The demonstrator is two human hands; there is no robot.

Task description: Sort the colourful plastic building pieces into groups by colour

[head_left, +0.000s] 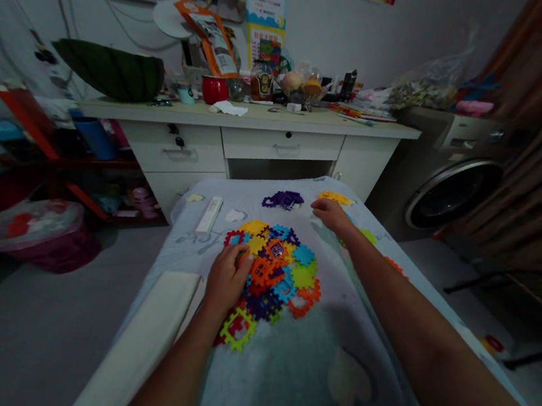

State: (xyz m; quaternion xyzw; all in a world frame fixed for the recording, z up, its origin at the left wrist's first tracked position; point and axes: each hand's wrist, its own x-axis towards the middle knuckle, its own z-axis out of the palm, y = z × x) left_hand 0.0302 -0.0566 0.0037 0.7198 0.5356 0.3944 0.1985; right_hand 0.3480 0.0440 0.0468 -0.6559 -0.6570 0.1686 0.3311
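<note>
A heap of flat, notched plastic building pieces (pixel 304 274) in orange, blue, green, yellow, purple and red lies on the cloth-covered table. At the heap's left side rests my left hand (pixel 228 274), its fingers loosely curved and the thumb apart, touching the pieces. My right hand (pixel 334 215) hovers over the cloth to the right of the heap, fingers slightly bent and apart, with nothing visible in them. It is between a small purple pile (pixel 283 200) and a yellow pile (pixel 333 198). Green pieces (pixel 368 236) and orange pieces (pixel 395 265) lie partly behind my right forearm.
A white narrow box (pixel 209 216) lies at the table's far left. A long pale board (pixel 140 341) lies along the left edge. Beyond stands a white cluttered desk (pixel 283 142), with a washing machine (pixel 449 168) to its right and a lined basket (pixel 38 238) on the floor left.
</note>
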